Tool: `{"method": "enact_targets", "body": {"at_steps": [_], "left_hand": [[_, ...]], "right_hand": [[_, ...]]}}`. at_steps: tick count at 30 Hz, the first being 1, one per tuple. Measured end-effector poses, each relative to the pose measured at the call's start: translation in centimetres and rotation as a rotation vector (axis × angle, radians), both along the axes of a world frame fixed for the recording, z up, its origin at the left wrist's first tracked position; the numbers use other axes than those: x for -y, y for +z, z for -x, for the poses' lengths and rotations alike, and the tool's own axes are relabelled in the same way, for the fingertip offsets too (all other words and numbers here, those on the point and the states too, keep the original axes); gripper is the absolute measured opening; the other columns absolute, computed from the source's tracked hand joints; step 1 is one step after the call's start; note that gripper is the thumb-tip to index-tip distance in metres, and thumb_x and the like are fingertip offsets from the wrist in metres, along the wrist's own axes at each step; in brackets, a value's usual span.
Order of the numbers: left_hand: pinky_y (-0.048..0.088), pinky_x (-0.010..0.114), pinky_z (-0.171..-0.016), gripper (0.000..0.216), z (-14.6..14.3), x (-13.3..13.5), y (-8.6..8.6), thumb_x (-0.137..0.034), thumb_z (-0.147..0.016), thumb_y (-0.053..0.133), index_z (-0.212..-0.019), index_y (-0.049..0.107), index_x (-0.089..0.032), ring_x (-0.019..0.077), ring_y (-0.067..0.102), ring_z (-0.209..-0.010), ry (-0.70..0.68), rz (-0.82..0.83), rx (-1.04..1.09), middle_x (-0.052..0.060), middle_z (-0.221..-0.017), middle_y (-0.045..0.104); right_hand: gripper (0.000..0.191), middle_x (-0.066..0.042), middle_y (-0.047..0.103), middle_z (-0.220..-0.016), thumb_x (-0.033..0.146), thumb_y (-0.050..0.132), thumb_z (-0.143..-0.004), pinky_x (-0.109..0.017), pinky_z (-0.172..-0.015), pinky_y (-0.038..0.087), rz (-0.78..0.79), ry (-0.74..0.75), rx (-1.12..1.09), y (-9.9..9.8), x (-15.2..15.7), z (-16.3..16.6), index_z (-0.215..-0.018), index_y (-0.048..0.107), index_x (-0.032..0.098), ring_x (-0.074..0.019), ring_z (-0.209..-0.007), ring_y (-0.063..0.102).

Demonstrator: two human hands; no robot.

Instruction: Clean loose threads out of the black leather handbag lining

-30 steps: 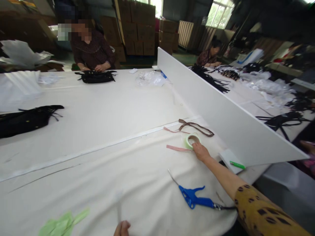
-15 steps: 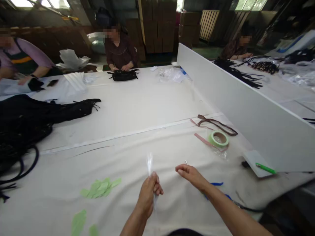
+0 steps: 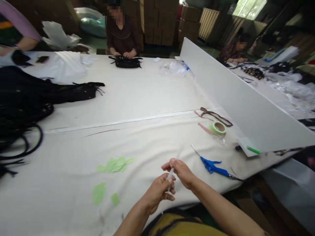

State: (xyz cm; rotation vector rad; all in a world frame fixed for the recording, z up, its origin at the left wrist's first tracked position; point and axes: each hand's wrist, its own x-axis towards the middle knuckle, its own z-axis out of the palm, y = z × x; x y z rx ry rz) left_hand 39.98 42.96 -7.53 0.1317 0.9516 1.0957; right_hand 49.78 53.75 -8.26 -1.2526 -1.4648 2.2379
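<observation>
My left hand [image 3: 158, 193] is closed on the lower part of a thin, translucent white plastic strip [image 3: 171, 173], with its lower fingers partly curled. Just above it, my right hand [image 3: 181, 172] pinches the same strip between thumb and fingers. The strip's blurred upper end slants up and to the right; whether it is folded film or a flat bag I cannot tell. To the right of my hands, a blue air blow gun [image 3: 213, 165] with a thin metal nozzle lies on the table. Pale green tape pieces [image 3: 118, 164] lie to the left.
A green tape roll [image 3: 218, 128] and brown cord [image 3: 216, 115] lie near a white divider [image 3: 236, 91]. A green pen [image 3: 253, 150] rests at its foot. Black bags [image 3: 27, 91] cover the table's left side. A co-worker [image 3: 124, 36] handles a black bag [image 3: 128, 62] across the table.
My right hand has moved left and taken hold of the strip above my left hand. The strip now leans right instead of standing upright. The view has tilted down, uncovering the blow gun.
</observation>
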Motion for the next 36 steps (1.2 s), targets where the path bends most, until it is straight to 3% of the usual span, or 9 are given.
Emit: {"method": "enact_targets", "body": {"at_steps": [3,8,11,16,20,23,26,33,36], "left_hand": [[0.045,0.022,-0.050,0.035,0.6,3.0,0.1,-0.045,-0.072,0.067,-0.089,0.053,-0.018,0.0084,0.049,-0.057,0.083,0.002,0.110,-0.004,-0.072,0.049],[0.021,0.015,-0.035,0.032,2.8,6.4,1.2,-0.044,-0.073,0.066,-0.083,0.052,-0.017,0.0028,0.035,-0.042,0.121,0.010,0.236,-0.004,-0.067,0.045],[0.015,0.013,-0.033,0.026,4.5,8.2,2.1,-0.037,-0.076,0.065,-0.082,0.054,-0.015,0.0007,0.031,-0.040,0.160,0.000,0.325,-0.005,-0.065,0.043],[0.031,0.012,-0.038,0.025,5.7,10.8,1.6,-0.038,-0.082,0.057,-0.090,0.056,-0.014,0.0021,0.045,-0.047,0.281,0.009,0.429,-0.003,-0.070,0.049],[0.050,0.024,-0.058,0.038,5.4,11.9,0.3,-0.046,-0.085,0.050,-0.097,0.057,-0.011,0.0138,0.062,-0.069,0.390,0.018,0.546,0.006,-0.085,0.061],[0.051,0.033,-0.071,0.032,5.2,12.1,-0.2,-0.045,-0.086,0.049,-0.091,0.056,-0.014,0.0190,0.064,-0.079,0.507,0.065,0.578,0.008,-0.091,0.065],[0.051,0.039,-0.072,0.028,5.2,12.0,-0.1,-0.044,-0.088,0.046,-0.091,0.055,-0.017,0.0205,0.064,-0.079,0.544,0.050,0.600,0.005,-0.089,0.066],[0.047,0.023,-0.054,0.026,4.4,12.3,0.8,-0.036,-0.085,0.055,-0.101,0.057,-0.015,0.0147,0.064,-0.067,0.403,0.002,0.538,0.004,-0.085,0.066],[0.049,0.022,-0.059,0.029,4.6,12.0,1.3,-0.036,-0.086,0.055,-0.102,0.057,-0.012,0.0150,0.065,-0.071,0.482,-0.029,0.518,0.007,-0.088,0.067]], "right_hand": [[0.049,-0.010,0.066,-0.095,0.060,0.050,-0.082,-0.034,-0.082,0.044,-0.013,-0.074,0.012,0.6,2.9,1.0,-0.085,0.065,0.014,-0.0212,-0.090,0.057],[0.047,-0.003,0.061,-0.075,0.059,0.050,-0.083,-0.026,-0.054,0.039,0.068,0.091,0.006,2.7,7.6,3.4,-0.093,0.064,0.016,-0.0119,-0.056,0.047],[0.046,0.000,0.054,-0.063,0.058,0.052,-0.082,-0.025,-0.055,0.038,0.106,0.125,-0.036,3.8,9.5,4.9,-0.093,0.063,0.015,-0.0108,-0.055,0.044],[0.045,-0.003,0.060,-0.072,0.058,0.054,-0.080,-0.024,-0.050,0.035,0.068,0.084,-0.005,3.8,11.3,7.4,-0.089,0.060,0.014,-0.0094,-0.052,0.041],[0.046,-0.006,0.066,-0.086,0.060,0.046,-0.084,-0.027,-0.054,0.041,-0.138,0.014,0.007,4.3,12.0,8.7,-0.089,0.056,0.016,-0.0132,-0.060,0.051],[0.044,-0.006,0.066,-0.086,0.060,0.040,-0.087,-0.031,-0.066,0.046,-0.341,0.085,-0.049,5.5,12.4,9.3,-0.087,0.054,0.018,-0.0169,-0.071,0.057],[0.041,-0.005,0.065,-0.083,0.058,0.037,-0.089,-0.031,-0.064,0.047,-0.435,0.109,-0.085,6.5,13.0,9.6,-0.084,0.051,0.020,-0.0171,-0.069,0.057],[0.039,-0.004,0.063,-0.082,0.052,0.033,-0.093,-0.031,-0.072,0.043,-0.715,0.072,-0.092,7.6,11.9,9.0,-0.082,0.054,0.020,-0.0174,-0.077,0.055],[0.037,-0.003,0.063,-0.080,0.049,0.032,-0.094,-0.031,-0.075,0.042,-0.730,0.042,-0.104,7.7,11.0,8.6,-0.081,0.052,0.020,-0.0167,-0.077,0.055]]}}
